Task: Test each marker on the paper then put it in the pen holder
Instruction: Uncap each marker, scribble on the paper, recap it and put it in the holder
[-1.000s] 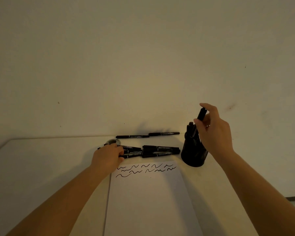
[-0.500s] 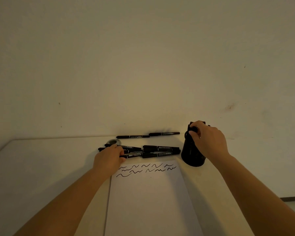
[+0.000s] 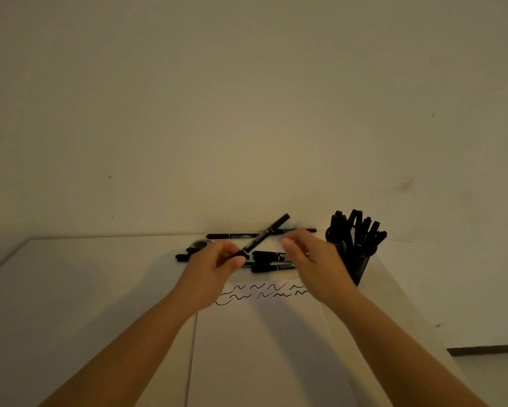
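Pale wall, white desk, dim light: next marker up for its test.

Left hand point(image 3: 217, 264) pinches a black marker point(image 3: 266, 235) by its near end, far end angled up and right, clear of the desk; that presents the free end to the right hand point(image 3: 311, 259), probably so the cap can be pulled. Right hand is near it, fingers loosely curled and holding nothing, not yet touching the marker as far as I can tell. Paper point(image 3: 261, 348) lies just under both hands, two rows of squiggles point(image 3: 261, 292) along its top edge, so the test stroke needs only a short drop. Untested markers point(image 3: 273, 261) lie flat just behind the paper, two thinner ones point(image 3: 235, 235) by the wall. Pen holder point(image 3: 355, 259) stands just right of the right hand, already bristling with markers. A roll of tape point(image 3: 201, 244) sits left of the pile.
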`<state>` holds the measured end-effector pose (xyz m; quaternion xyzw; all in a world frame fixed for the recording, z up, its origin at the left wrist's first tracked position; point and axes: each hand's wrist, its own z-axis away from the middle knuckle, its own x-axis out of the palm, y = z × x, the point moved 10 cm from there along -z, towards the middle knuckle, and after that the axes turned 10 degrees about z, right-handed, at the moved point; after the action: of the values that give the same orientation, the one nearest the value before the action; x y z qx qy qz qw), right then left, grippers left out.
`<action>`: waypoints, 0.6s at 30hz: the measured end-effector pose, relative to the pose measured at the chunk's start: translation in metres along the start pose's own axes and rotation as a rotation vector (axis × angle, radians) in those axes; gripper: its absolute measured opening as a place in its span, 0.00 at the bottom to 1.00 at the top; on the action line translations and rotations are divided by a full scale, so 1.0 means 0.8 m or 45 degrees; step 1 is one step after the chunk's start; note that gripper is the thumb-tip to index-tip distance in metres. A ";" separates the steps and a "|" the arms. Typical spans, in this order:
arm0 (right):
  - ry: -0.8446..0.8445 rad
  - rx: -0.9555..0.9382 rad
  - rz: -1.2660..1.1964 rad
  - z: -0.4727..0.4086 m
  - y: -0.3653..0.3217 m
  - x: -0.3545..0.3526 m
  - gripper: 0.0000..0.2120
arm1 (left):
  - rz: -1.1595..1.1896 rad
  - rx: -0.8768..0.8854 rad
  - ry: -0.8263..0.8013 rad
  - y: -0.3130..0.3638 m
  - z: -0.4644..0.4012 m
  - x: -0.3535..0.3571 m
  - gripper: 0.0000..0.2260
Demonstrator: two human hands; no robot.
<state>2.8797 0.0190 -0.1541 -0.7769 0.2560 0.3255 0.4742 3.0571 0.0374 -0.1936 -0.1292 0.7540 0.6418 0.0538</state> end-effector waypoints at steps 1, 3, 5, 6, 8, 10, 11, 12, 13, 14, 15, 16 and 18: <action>-0.029 0.018 -0.147 0.003 -0.006 0.010 0.07 | 0.044 -0.019 -0.051 0.003 0.005 0.009 0.07; -0.054 0.058 -0.405 0.008 -0.017 0.022 0.07 | 0.068 -0.033 -0.132 0.010 0.015 0.023 0.06; -0.084 0.093 -0.608 0.012 -0.024 0.031 0.08 | 0.036 -0.025 -0.198 0.015 0.023 0.030 0.05; -0.080 0.100 -0.658 0.014 -0.025 0.033 0.10 | 0.001 -0.020 -0.236 0.018 0.027 0.033 0.04; -0.050 0.124 -0.727 0.018 -0.024 0.034 0.13 | -0.068 -0.004 -0.298 0.021 0.036 0.035 0.06; -0.054 0.173 -0.798 0.023 -0.019 0.039 0.15 | -0.101 -0.010 -0.330 0.020 0.044 0.034 0.09; -0.075 0.182 -0.807 0.026 -0.019 0.044 0.15 | -0.114 -0.015 -0.330 0.019 0.046 0.034 0.09; -0.099 0.179 -0.787 0.029 -0.022 0.050 0.14 | -0.129 -0.016 -0.316 0.018 0.048 0.033 0.08; -0.116 0.169 -0.751 0.030 -0.024 0.054 0.13 | -0.148 -0.008 -0.289 0.017 0.050 0.033 0.08; -0.115 0.162 -0.718 0.031 -0.025 0.056 0.12 | -0.177 0.005 -0.251 0.017 0.051 0.032 0.07; -0.100 0.167 -0.688 0.031 -0.023 0.057 0.12 | -0.224 0.028 -0.203 0.017 0.053 0.030 0.07; -0.077 0.178 -0.661 0.031 -0.021 0.058 0.13 | -0.288 0.061 -0.147 0.019 0.055 0.028 0.06; -0.037 0.227 -0.643 0.032 -0.016 0.062 0.14 | -0.450 0.162 -0.041 0.027 0.060 0.025 0.06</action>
<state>2.9148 0.0430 -0.1929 -0.7665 0.0750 0.1842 0.6106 3.0278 0.0849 -0.1863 -0.2456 0.7578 0.5753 0.1857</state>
